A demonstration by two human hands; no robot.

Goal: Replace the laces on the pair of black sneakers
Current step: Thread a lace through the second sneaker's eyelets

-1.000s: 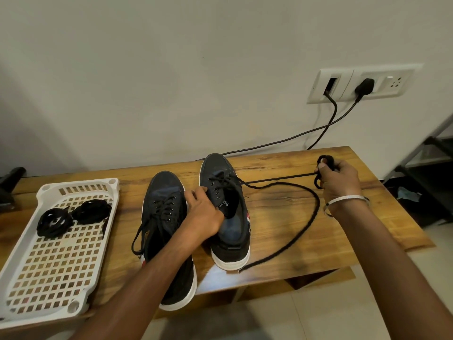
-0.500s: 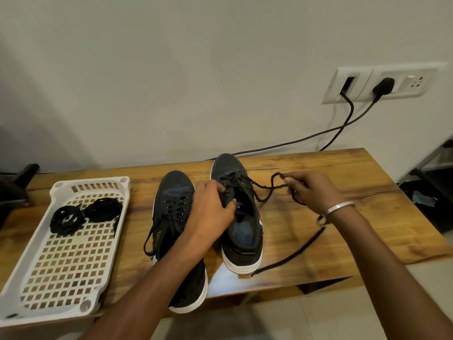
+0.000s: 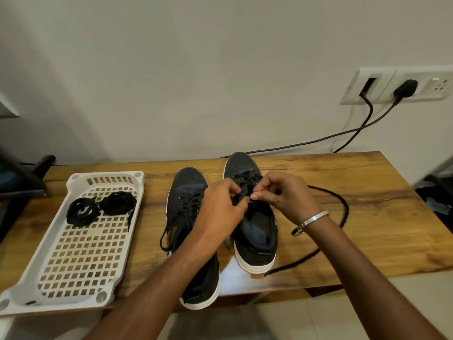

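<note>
Wooden table [image 3: 367, 207] set against pale wall; socket plate [image 3: 397, 85] on wall at right, two black cables [image 3: 318, 141] trailed down behind table. White perforated tray [image 3: 81, 241] placed at left, two coiled black laces [image 3: 100, 208] laid in it. Two black sneakers side by side: left sneaker [image 3: 188, 192] fully laced, right sneaker [image 3: 255, 231] partly unlaced. Right sneaker's lace [image 3: 343, 212] looped over table at right. Lace at eyelets pinched by left hand [image 3: 218, 212] and right hand [image 3: 289, 197], both held over right sneaker's tongue.

Wall socket [image 3: 402, 85] (two cables [image 3: 318, 141] plugged in)
</note>
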